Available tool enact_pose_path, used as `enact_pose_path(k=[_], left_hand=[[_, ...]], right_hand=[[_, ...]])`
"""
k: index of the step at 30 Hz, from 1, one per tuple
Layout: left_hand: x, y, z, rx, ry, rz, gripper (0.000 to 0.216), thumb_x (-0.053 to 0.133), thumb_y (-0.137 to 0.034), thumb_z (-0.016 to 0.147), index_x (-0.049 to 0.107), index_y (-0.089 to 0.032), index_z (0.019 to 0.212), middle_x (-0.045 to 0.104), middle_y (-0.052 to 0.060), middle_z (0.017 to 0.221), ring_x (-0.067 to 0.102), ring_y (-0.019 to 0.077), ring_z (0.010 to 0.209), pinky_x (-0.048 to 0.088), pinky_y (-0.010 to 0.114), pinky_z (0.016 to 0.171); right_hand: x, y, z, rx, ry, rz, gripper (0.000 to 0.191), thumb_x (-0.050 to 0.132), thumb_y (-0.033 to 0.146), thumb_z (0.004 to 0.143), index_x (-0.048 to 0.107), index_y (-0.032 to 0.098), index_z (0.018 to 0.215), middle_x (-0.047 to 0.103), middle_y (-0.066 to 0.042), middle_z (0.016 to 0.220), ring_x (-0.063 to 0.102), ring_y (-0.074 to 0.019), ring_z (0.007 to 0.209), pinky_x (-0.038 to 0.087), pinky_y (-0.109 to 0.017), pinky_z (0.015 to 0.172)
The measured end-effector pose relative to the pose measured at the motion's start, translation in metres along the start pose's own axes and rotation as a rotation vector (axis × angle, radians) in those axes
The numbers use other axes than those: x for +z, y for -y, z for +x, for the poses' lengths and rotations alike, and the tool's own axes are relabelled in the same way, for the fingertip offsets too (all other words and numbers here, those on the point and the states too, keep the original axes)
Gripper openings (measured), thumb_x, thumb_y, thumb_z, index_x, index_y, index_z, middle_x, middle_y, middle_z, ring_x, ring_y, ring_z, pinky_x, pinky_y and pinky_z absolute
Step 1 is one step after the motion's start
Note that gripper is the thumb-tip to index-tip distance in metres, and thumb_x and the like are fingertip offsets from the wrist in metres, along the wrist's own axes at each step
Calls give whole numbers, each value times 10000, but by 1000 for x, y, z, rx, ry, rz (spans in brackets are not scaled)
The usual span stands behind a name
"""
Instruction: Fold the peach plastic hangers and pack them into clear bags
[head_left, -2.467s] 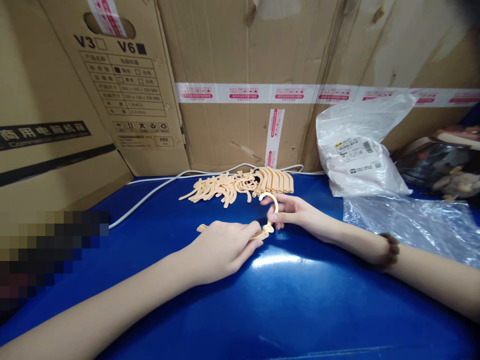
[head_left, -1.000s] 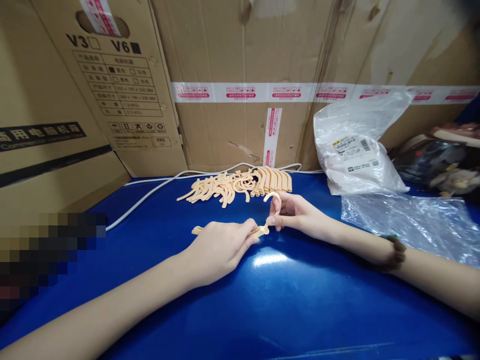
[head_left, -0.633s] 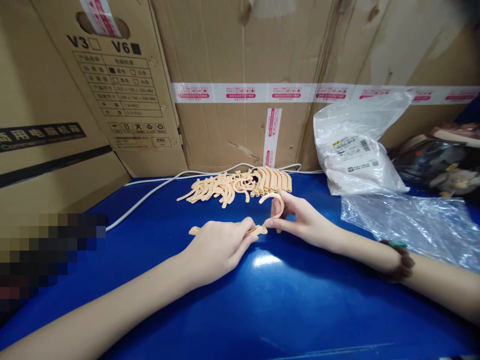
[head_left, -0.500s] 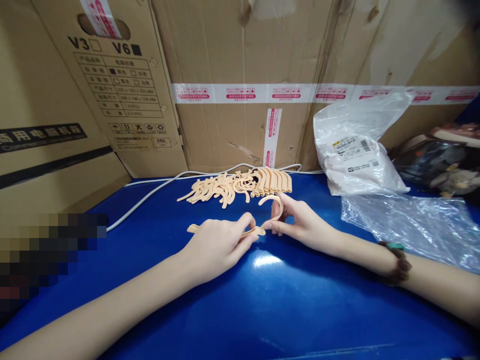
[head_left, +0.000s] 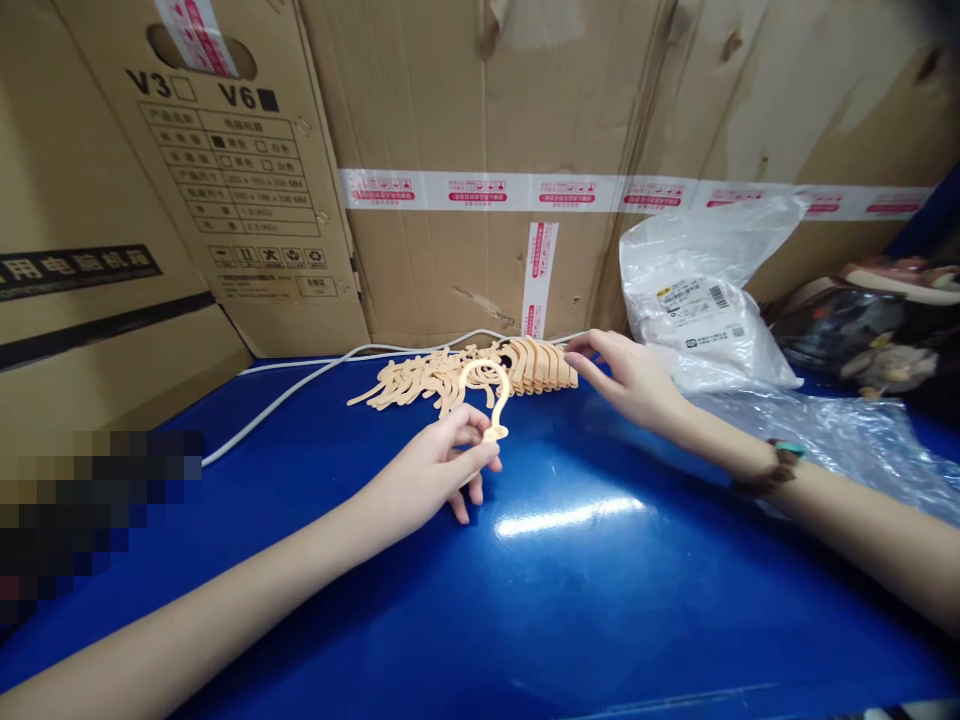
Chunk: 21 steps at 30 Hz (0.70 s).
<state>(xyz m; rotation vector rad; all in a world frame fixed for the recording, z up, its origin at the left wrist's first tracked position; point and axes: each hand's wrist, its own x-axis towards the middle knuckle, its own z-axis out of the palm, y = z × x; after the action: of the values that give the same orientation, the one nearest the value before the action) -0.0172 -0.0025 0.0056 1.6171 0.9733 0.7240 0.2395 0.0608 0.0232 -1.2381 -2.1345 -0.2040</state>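
Note:
My left hand (head_left: 442,460) is closed on a beige hook piece (head_left: 504,385), shaped like the hook of a clothes hanger. Its curve points up, and a small flared end shows at my thumb; whatever else it joins is hidden by the hand. My right hand (head_left: 622,375) reaches to the right end of a row of curved beige pieces (head_left: 540,368), fingers stretched out and slightly apart. Whether the fingertips touch the row cannot be made out. Left of that row lies a loose heap of thin beige hooks (head_left: 409,378).
A blue tabletop (head_left: 480,620) lies under everything. Cardboard boxes (head_left: 450,110) stand behind and at the left. A white cable (head_left: 300,390) runs behind the heap. At the right are a labelled plastic bag (head_left: 697,320) and a flat clear plastic sheet (head_left: 832,430).
My right hand has let go of the hook and moved up and right to the row. My left hand has turned, so the hook now stands upright in it.

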Motion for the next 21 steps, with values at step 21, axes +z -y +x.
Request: enact_pose_path(k=[21], left_hand=[[-2, -10, -1, -149, -39, -243, 157, 592, -252, 858, 471, -161, 897, 590, 23, 850, 566, 91, 584, 546, 235, 473]], right_hand=[[15, -34, 2, -38, 342, -448, 453, 275, 327, 995, 448, 91, 1341, 703, -167, 1093, 655, -279, 1016, 415, -414, 929]])
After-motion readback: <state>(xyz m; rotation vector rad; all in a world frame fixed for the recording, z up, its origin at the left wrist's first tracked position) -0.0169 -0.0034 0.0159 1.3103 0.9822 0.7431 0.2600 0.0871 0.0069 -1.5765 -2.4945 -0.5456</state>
